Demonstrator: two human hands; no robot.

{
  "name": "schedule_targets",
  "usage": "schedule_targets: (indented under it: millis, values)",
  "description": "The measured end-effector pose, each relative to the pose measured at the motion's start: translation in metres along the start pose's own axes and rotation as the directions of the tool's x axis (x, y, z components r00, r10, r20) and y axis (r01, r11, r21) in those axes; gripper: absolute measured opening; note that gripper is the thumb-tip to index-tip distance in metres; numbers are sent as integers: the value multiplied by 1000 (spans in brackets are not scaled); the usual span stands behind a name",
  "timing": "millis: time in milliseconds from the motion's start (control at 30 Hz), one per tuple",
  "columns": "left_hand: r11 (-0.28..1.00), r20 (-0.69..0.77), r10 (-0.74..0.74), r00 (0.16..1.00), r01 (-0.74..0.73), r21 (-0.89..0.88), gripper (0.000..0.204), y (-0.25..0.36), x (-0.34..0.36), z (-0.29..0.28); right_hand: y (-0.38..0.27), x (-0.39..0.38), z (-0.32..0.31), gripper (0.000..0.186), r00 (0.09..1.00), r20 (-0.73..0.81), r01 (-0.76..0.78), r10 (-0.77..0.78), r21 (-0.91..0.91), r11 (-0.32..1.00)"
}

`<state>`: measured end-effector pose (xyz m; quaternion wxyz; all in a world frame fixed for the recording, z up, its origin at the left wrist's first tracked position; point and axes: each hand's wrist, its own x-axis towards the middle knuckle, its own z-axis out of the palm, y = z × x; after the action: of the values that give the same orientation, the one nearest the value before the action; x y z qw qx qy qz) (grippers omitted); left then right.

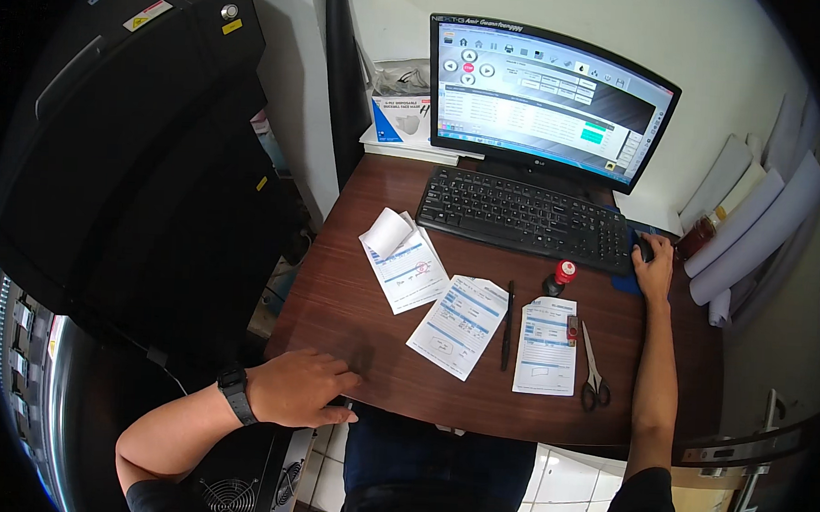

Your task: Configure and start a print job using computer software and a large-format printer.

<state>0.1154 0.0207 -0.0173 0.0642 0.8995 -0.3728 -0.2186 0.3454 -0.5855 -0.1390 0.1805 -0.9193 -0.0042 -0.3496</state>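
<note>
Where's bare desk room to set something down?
Bare desk shows between the leftmost form and the left hand, and more narrowly between the scissors and right forearm. It's crowded by the right hand, mouse and keyboard, and around the pen and stamp.

2 hands (302, 388), 1 mouse (645, 250), 1 keyboard (526, 217), 1 monitor (549, 102), 1 pen (508, 326), 1 stamp (561, 277), 1 pair of scissors (592, 372)

Monitor (549, 102) at rear of worktop (320, 316), keyboard (526, 217) before it, mouse (645, 249) right of keyboard under right hand (655, 269), pen (508, 326) between middle form (460, 327) and right form (543, 353), stamp (564, 273) behind right form, scissors (593, 372) at its right.
</note>
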Motion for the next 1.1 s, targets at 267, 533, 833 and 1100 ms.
schedule_targets:
  millis: [267, 533, 833, 1100]
  values:
    - [1000, 44, -26, 999, 27, -15, 53, 3, 1, -6, -2, 0, -2, 36, 999, 23, -25, 25, -12, 1000]
    - [998, 78, -55, 995, 57, -19, 53, 5, 2, -9, 2, 1, 1, 37, 999, 13, -34, 34, -7, 999]
    - [999, 51, -32, 998, 32, 0, 54, 6, 2, -9, 2, 1, 2, 38, 999, 14, -37, 37, 4, 999]
    - [1000, 31, -18, 999, 18, 2, 52, 4, 2, -7, 2, 1, 2, 37, 999, 17, -29, 30, -24, 999]
